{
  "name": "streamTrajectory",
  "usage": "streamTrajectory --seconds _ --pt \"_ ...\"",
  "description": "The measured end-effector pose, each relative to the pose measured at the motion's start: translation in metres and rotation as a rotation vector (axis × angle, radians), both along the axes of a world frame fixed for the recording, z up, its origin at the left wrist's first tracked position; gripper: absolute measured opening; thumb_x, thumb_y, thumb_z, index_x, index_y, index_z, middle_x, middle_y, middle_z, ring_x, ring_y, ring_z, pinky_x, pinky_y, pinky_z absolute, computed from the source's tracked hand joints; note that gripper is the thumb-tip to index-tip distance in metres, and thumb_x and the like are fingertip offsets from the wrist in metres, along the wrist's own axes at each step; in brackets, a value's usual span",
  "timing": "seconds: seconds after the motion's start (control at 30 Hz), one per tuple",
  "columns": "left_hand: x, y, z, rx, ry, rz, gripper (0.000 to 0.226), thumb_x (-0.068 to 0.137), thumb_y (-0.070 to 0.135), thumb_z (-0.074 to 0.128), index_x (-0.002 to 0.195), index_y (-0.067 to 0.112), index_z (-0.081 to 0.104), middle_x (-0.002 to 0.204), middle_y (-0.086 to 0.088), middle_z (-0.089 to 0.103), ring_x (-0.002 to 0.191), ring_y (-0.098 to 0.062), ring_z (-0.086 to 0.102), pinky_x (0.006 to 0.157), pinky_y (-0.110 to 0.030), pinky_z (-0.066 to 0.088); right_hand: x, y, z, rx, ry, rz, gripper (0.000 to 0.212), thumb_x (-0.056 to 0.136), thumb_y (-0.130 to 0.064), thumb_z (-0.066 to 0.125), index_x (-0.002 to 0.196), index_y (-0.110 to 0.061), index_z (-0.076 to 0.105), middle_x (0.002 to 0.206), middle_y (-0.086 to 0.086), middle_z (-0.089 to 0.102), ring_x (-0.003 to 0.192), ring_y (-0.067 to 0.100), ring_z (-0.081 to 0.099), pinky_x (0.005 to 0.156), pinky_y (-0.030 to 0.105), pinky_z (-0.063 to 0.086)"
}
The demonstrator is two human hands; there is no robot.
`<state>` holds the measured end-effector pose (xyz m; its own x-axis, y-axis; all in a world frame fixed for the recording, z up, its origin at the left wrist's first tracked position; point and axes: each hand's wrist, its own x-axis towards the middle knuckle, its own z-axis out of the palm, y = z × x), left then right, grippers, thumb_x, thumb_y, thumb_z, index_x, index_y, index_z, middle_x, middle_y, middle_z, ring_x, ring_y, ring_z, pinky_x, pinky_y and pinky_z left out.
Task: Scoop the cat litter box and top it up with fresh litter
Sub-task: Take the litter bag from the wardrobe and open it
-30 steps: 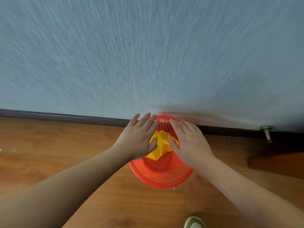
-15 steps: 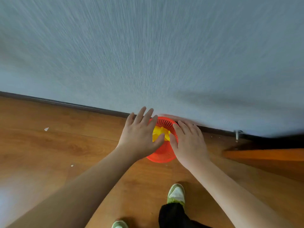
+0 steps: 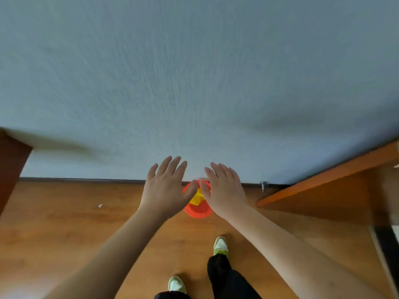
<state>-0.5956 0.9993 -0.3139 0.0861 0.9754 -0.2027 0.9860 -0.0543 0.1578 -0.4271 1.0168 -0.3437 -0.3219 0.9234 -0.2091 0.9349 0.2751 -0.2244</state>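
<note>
The person has stood up: both hands, left (image 3: 166,188) and right (image 3: 223,190), now hover released above the red basket (image 3: 197,210) on the floor by the wall; its yellow bag (image 3: 197,198) seems fitted; no litter box is visible

a pale textured wall (image 3: 194,72) meets a wooden floor (image 3: 64,223) at a dark skirting board (image 3: 86,180).

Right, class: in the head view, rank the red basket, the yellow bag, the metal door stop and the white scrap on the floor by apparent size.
1. Red basket, partly hidden
2. Yellow bag
3. Door stop
4. White scrap; these last two look close.
</note>
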Motion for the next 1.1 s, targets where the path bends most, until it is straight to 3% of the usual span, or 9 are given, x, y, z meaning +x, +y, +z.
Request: streamTrajectory --seconds 0.1,0.2,0.4,0.7,0.93,1.1 --pt "0.000 -0.004 0.053 0.063 -0.012 -0.028 0.088 0.079 0.068 0.000 0.152 0.026 0.026 0.161 0.005 0.022 0.150 -0.016 0.011 0.121 -0.043 0.011 -0.002 -0.010 0.047 0.061 0.012 -0.025 0.055 0.099 -0.049 0.025 0.142 -0.019 0.041 0.152 0.006 0.037 0.142 0.026 0.030 0.118 0.044 0.021" --pt "0.003 -0.016 0.096 0.144 -0.017 -0.081 0.087 0.081 0.068 0.001 0.151 0.025 0.029 0.159 0.005 0.027 0.149 -0.016 0.016 0.120 -0.042 0.015 -0.002 -0.021 0.096 0.107 0.021 -0.039 0.054 0.101 -0.049 0.025 0.147 -0.021 0.034 0.156 0.004 0.030 0.145 0.024 0.023 0.119 0.041 0.014" --pt "0.006 -0.046 0.146 0.237 -0.068 -0.188 0.089 0.080 0.067 -0.006 0.152 0.026 0.026 0.159 0.006 0.026 0.148 -0.014 0.017 0.118 -0.037 0.015 0.010 -0.070 0.153 0.135 -0.019 -0.160 0.054 0.100 -0.051 0.024 0.147 -0.025 0.031 0.156 -0.001 0.029 0.144 0.020 0.025 0.118 0.038 0.019" --pt "0.037 -0.093 0.188 0.421 -0.108 -0.498 0.065 0.093 0.058 0.023 0.139 0.023 0.052 0.138 0.003 0.057 0.130 -0.019 0.051 0.104 -0.042 0.041 0.036 -0.175 0.221 0.208 -0.082 -0.451 0.059 0.099 -0.057 0.022 0.149 -0.027 0.026 0.160 -0.004 0.017 0.147 0.017 0.015 0.118 0.034 0.013" --pt "0.126 -0.150 0.238 0.356 -0.147 -0.783 0.087 0.079 0.066 -0.012 0.153 0.033 0.017 0.160 0.008 0.022 0.148 -0.016 0.018 0.121 -0.044 0.017 0.090 -0.275 0.265 0.309 -0.130 -0.732 0.054 0.100 -0.051 0.026 0.150 -0.032 0.019 0.159 -0.008 0.018 0.146 0.015 0.017 0.117 0.033 0.012" --pt "0.196 -0.206 0.254 0.407 -0.146 -0.988 0.075 0.085 0.066 -0.002 0.153 0.037 0.011 0.162 0.011 0.014 0.149 -0.016 0.013 0.120 -0.043 0.010 0.137 -0.358 0.273 0.324 -0.144 -1.009 0.059 0.096 -0.057 0.023 0.151 -0.037 0.010 0.159 -0.010 0.016 0.145 0.016 0.020 0.117 0.037 0.015"
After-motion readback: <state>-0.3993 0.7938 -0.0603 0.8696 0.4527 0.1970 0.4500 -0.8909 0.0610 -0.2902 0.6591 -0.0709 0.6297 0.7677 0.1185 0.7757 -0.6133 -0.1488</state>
